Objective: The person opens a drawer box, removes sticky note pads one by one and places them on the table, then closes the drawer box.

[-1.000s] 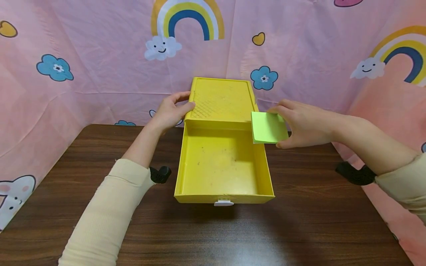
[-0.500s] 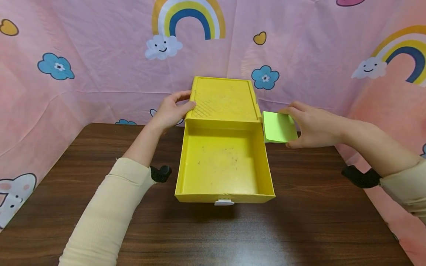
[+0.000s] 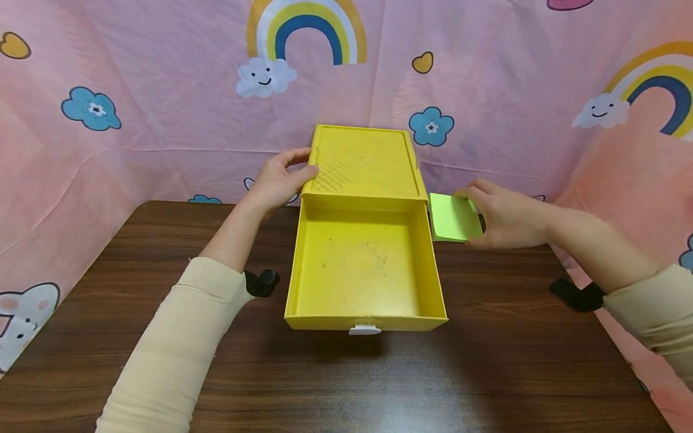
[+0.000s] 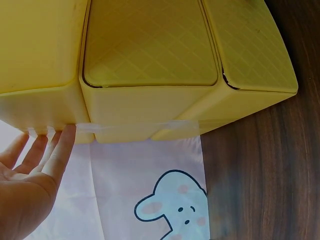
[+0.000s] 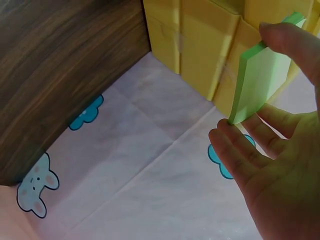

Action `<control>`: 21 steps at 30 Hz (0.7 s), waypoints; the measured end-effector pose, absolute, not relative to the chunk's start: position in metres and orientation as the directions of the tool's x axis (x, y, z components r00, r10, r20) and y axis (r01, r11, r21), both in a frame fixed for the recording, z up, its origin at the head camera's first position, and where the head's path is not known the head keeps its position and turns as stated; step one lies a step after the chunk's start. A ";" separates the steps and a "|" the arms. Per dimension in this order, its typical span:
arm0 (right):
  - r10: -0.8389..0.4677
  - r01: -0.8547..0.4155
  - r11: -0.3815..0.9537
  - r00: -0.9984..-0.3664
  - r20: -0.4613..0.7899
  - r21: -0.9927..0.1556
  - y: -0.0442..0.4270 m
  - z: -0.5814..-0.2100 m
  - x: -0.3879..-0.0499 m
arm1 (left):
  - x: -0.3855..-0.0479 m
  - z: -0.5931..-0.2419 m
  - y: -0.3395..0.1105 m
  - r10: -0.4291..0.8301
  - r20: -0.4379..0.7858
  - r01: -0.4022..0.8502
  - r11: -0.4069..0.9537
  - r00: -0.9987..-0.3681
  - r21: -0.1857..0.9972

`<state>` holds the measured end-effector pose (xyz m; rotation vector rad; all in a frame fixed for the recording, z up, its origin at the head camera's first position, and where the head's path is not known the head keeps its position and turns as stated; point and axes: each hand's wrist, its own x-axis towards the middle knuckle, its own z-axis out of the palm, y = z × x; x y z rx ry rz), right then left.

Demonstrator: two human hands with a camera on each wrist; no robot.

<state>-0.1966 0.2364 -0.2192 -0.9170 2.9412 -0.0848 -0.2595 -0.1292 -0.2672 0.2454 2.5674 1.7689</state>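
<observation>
A yellow box (image 3: 368, 162) stands at the back of the table with its drawer (image 3: 357, 264) pulled out; no object lies in the drawer. My left hand (image 3: 277, 183) rests on the box's left side, thumb on the top edge; in the left wrist view the fingertips of that hand (image 4: 35, 175) touch the box's side (image 4: 40, 107). To the right of the box, my right hand (image 3: 503, 216) holds a green pad of notes (image 3: 455, 218). The right wrist view shows the pad (image 5: 262, 80) pinched between thumb and fingers of the hand (image 5: 285, 165).
The dark wooden table (image 3: 238, 373) extends around the drawer. A white handle (image 3: 365, 330) sticks out from the drawer's front. Behind and beside the table hangs a pink printed cloth (image 3: 178, 120).
My right hand has carried the green pad rightwards from over the drawer's right edge, then slightly lower beside the box. My left hand and the box have stayed in place.
</observation>
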 end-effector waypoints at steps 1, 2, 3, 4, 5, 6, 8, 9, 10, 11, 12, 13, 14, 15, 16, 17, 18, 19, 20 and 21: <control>-0.571 -0.567 0.820 -0.820 -0.041 -0.072 0.236 -0.221 -0.197 | -0.259 -0.267 -0.129 0.136 0.078 0.122 0.348 -0.988 0.930; -0.574 -0.571 0.818 -0.818 -0.041 -0.075 0.237 -0.223 -0.197 | -0.259 -0.267 -0.129 0.135 0.078 0.121 0.347 -0.988 0.930; -0.577 -0.574 0.815 -0.815 -0.041 -0.078 0.237 -0.225 -0.198 | -0.259 -0.267 -0.129 0.135 0.079 0.121 0.345 -0.988 0.931; -0.577 -0.572 0.816 -0.816 -0.042 -0.083 0.237 -0.227 -0.198 | -0.259 -0.267 -0.129 0.135 0.079 0.121 0.346 -0.988 0.931; -0.577 -0.573 0.815 -0.815 -0.043 -0.090 0.238 -0.230 -0.198 | -0.259 -0.266 -0.129 0.135 0.079 0.122 0.347 -0.988 0.930; -0.579 -0.573 0.814 -0.814 -0.045 -0.097 0.238 -0.232 -0.199 | -0.259 -0.266 -0.129 0.134 0.079 0.122 0.349 -0.988 0.929; -0.579 -0.572 0.813 -0.814 -0.046 -0.111 0.239 -0.236 -0.200 | -0.258 -0.266 -0.129 0.135 0.078 0.122 0.352 -0.988 0.928; -0.580 -0.572 0.812 -0.813 -0.047 -0.117 0.239 -0.238 -0.200 | -0.258 -0.266 -0.129 0.136 0.079 0.122 0.352 -0.988 0.928; -0.582 -0.574 0.810 -0.812 -0.048 -0.118 0.240 -0.240 -0.201 | -0.258 -0.266 -0.129 0.136 0.079 0.123 0.354 -0.987 0.927; -0.586 -0.578 0.807 -0.809 -0.049 -0.120 0.240 -0.242 -0.201 | -0.258 -0.266 -0.129 0.137 0.080 0.125 0.353 -0.987 0.927; -0.591 -0.583 0.804 -0.805 -0.049 -0.119 0.240 -0.245 -0.202 | -0.258 -0.266 -0.129 0.139 0.080 0.124 0.350 -0.987 0.928; -0.596 -0.588 0.800 -0.801 -0.048 -0.115 0.240 -0.247 -0.202 | -0.258 -0.266 -0.129 0.139 0.079 0.124 0.347 -0.987 0.930; -0.603 -0.595 0.796 -0.796 -0.050 -0.110 0.241 -0.249 -0.203 | -0.258 -0.267 -0.129 0.140 0.079 0.123 0.342 -0.987 0.932; -0.608 -0.600 0.793 -0.793 -0.053 -0.106 0.241 -0.251 -0.203 | -0.258 -0.267 -0.129 0.141 0.080 0.124 0.335 -0.987 0.934; -0.612 -0.605 0.790 -0.789 -0.058 -0.103 0.241 -0.254 -0.203 | -0.258 -0.267 -0.129 0.142 0.081 0.124 0.329 -0.987 0.936; -0.614 -0.607 0.788 -0.786 -0.064 -0.104 0.242 -0.256 -0.204 | -0.259 -0.267 -0.129 0.143 0.081 0.124 0.323 -0.986 0.938; -0.617 -0.609 0.786 -0.784 -0.070 -0.104 0.242 -0.259 -0.204 | -0.259 -0.267 -0.129 0.145 0.081 0.123 0.318 -0.986 0.940; -0.618 -0.610 0.786 -0.783 -0.075 -0.106 0.242 -0.261 -0.205 | -0.259 -0.267 -0.129 0.145 0.081 0.124 0.317 -0.986 0.940; -0.619 -0.610 0.784 -0.781 -0.081 -0.112 0.242 -0.264 -0.205 | -0.259 -0.267 -0.129 0.146 0.081 0.124 0.313 -0.986 0.942; -0.619 -0.609 0.785 -0.781 -0.086 -0.116 0.242 -0.267 -0.205 | -0.259 -0.267 -0.128 0.147 0.081 0.124 0.310 -0.986 0.942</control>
